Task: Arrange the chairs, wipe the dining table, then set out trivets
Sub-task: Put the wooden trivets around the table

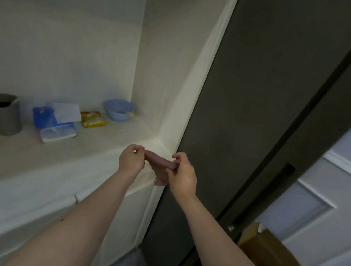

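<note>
Both hands, left hand [132, 159] and right hand [181, 173], pinch a limp dusty-pink wiping cloth [158, 166], probably folding it, at the pale counter's [36, 157] three-o'clock end; next, wipe the table.

On pale wood-grain counter [104, 145]: grey round bin [2, 113], blue tissue pack [57, 124], yellow snack packet [93, 119], light-blue plastic bowl [118, 109]. Brown cardboard box [273, 261] stood btm right, beside dark tall door [254, 99].
</note>
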The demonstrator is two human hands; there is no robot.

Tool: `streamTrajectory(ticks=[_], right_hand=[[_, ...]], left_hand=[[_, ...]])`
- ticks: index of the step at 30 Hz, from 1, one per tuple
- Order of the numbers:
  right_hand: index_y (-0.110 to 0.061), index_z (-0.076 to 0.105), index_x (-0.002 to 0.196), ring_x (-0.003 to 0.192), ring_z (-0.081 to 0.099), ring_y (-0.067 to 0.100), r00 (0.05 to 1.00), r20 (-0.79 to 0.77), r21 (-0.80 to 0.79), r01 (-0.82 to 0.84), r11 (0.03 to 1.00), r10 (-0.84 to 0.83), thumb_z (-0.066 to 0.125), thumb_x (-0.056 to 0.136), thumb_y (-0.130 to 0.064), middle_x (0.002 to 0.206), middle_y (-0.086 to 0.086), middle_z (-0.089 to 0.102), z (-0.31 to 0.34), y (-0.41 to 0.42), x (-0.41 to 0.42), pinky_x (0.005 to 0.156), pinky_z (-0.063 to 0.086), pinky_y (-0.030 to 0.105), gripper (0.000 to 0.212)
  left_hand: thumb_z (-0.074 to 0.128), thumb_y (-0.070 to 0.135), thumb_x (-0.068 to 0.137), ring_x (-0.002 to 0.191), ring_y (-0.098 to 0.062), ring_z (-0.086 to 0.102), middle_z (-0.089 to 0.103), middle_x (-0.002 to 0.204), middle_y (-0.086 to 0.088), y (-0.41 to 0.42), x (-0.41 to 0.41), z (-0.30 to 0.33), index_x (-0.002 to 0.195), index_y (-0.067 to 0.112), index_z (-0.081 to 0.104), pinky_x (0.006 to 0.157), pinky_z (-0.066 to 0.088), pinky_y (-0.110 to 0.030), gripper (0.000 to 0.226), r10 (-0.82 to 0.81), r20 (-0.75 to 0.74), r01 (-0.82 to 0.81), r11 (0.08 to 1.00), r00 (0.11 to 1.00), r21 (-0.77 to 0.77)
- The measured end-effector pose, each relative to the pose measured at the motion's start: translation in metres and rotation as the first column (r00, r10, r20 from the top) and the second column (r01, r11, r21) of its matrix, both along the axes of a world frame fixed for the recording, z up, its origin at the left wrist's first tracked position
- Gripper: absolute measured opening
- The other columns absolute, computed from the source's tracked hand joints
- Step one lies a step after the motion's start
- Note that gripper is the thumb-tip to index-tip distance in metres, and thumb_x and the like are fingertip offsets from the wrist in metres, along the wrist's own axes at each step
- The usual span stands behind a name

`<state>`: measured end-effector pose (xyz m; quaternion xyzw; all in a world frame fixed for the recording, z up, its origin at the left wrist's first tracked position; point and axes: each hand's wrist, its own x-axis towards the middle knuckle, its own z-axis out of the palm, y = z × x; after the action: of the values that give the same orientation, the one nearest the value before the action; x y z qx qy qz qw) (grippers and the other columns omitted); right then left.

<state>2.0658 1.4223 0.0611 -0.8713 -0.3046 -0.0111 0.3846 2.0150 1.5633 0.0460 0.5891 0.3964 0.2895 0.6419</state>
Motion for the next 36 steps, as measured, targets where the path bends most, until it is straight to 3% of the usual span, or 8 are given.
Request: streamTrajectory(ticks=[4, 10, 12, 16, 19, 22, 28, 36], right_hand=[[-0.014, 0.056, 0.096, 0.077, 0.053, 0.012, 0.995, 0.1, 0.013, -0.017, 1.0, 0.015, 0.058, 0.08, -0.002, 0.087, -0.004, 0.058, 0.004, 0.039, 0.041, 0.065, 0.041, 0.026, 0.02], [-0.013, 0.062, 0.087, 0.074, 0.057, 0.02, 0.849, 0.492, -0.118, -0.154, 0.981, 0.193, 0.054, 0.072, -0.006, 0.08, 0.002, 0.06, -0.009, 0.091, 0.095, 0.066, 0.044, 0.029, 0.018], [-0.017, 0.063, 0.085, 0.075, 0.056, 0.017, 0.774, 0.561, -0.218, -0.206, 0.954, 0.295, 0.051, 0.074, -0.014, 0.079, -0.002, 0.059, -0.022, 0.105, 0.113, 0.068, 0.043, 0.027, 0.017], [-0.019, 0.065, 0.072, 0.067, 0.06, 0.02, 0.792, 0.376, -0.418, -0.319, 0.851, 0.482, 0.066, 0.056, -0.002, 0.073, -0.003, 0.061, -0.055, 0.117, 0.126, 0.065, 0.044, 0.026, 0.023], [-0.019, 0.068, 0.081, 0.078, 0.061, 0.022, 0.818, 0.274, -0.43, -0.367, 0.825, 0.506, 0.059, 0.059, 0.002, 0.083, -0.003, 0.066, -0.065, 0.117, 0.135, 0.071, 0.041, 0.031, 0.031], [-0.019, 0.069, 0.094, 0.091, 0.059, 0.022, 0.788, 0.271, -0.433, -0.414, 0.801, 0.553, 0.058, 0.07, -0.002, 0.095, -0.002, 0.067, -0.051, 0.121, 0.14, 0.076, 0.029, 0.032, 0.032], [-0.011, 0.071, 0.093, 0.085, 0.063, 0.03, 0.8, 0.211, -0.314, -0.488, 0.814, 0.561, 0.055, 0.079, -0.007, 0.092, 0.009, 0.067, -0.036, 0.141, 0.135, 0.067, 0.048, 0.036, 0.022], [-0.011, 0.066, 0.113, 0.107, 0.059, 0.026, 0.709, 0.099, -0.233, -0.665, 0.709, 0.698, 0.051, 0.078, -0.001, 0.116, 0.008, 0.065, -0.03, 0.202, 0.053, 0.091, 0.045, 0.033, 0.04]], left_hand=[[0.055, 0.017, 0.093, 0.078, -0.027, 0.061, 0.059, 0.096, -0.014, 0.031, 0.048, 0.009, 0.106, 0.007, 0.051, 0.067, 0.052, -0.036, 0.017, -0.045, 0.087, 0.063, 0.974, 0.995, -0.216], [0.053, -0.018, 0.082, 0.094, -0.027, 0.058, 0.057, 0.11, -0.019, 0.079, 0.107, -0.003, 0.13, 0.008, 0.041, 0.081, 0.05, -0.037, 0.056, 0.047, 0.16, -0.022, 0.988, 0.986, -0.156], [0.057, -0.016, 0.081, 0.091, -0.027, 0.06, 0.057, 0.113, -0.018, 0.1, 0.116, -0.02, 0.139, 0.006, 0.034, 0.079, 0.051, -0.028, 0.066, 0.027, 0.048, -0.023, 0.996, 0.998, -0.091], [0.071, 0.01, 0.078, 0.121, -0.031, 0.051, 0.058, 0.13, -0.013, 0.121, 0.114, -0.053, 0.138, 0.015, 0.045, 0.105, 0.038, -0.037, 0.066, -0.008, -0.438, 0.103, 0.975, 0.899, 0.195], [0.064, 0.02, 0.083, 0.123, -0.027, 0.048, 0.06, 0.128, -0.002, 0.119, 0.12, -0.051, 0.136, 0.029, 0.048, 0.101, 0.03, -0.035, 0.056, 0.096, -0.587, 0.156, 0.918, 0.804, 0.365], [0.065, 0.022, 0.084, 0.122, -0.026, 0.049, 0.06, 0.127, -0.002, 0.121, 0.127, -0.05, 0.137, 0.029, 0.046, 0.1, 0.029, -0.036, 0.056, 0.088, -0.578, 0.155, 0.921, 0.811, 0.358], [0.058, -0.005, 0.083, 0.104, -0.036, 0.06, 0.061, 0.116, -0.023, 0.119, 0.106, -0.043, 0.124, -0.001, 0.054, 0.089, 0.044, -0.029, 0.041, 0.154, -0.314, -0.057, 0.953, 0.937, 0.297], [0.054, -0.003, 0.084, 0.09, -0.036, 0.065, 0.069, 0.097, -0.02, 0.134, -0.009, -0.029, 0.097, 0.001, 0.067, 0.087, 0.05, -0.038, 0.019, 0.458, -0.248, -0.369, 0.867, 0.853, 0.334]])
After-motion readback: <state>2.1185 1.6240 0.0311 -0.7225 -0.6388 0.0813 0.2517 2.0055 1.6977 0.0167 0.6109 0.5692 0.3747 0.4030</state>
